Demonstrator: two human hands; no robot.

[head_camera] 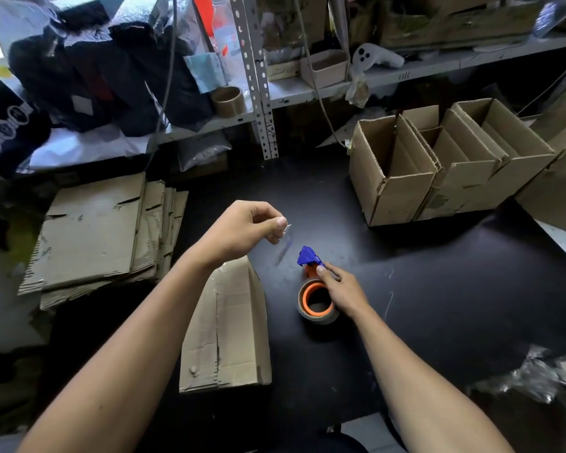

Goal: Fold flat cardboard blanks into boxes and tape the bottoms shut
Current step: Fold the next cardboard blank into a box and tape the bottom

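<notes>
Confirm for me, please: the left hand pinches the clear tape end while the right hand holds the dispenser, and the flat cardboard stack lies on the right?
Not quite: the head view shows the flat cardboard stack on the left. The left hand does pinch the tape end, and the right hand holds the dispenser.

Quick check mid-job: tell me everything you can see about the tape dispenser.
The tape dispenser lies on the black table, right of the folded box. It carries a brownish roll on an orange hub, with a blue blade guard at the far end. The right hand holds it; the left hand pinches clear tape pulled out from it.

Single head-worn view, forward and down, close over the table [438, 289]
</notes>
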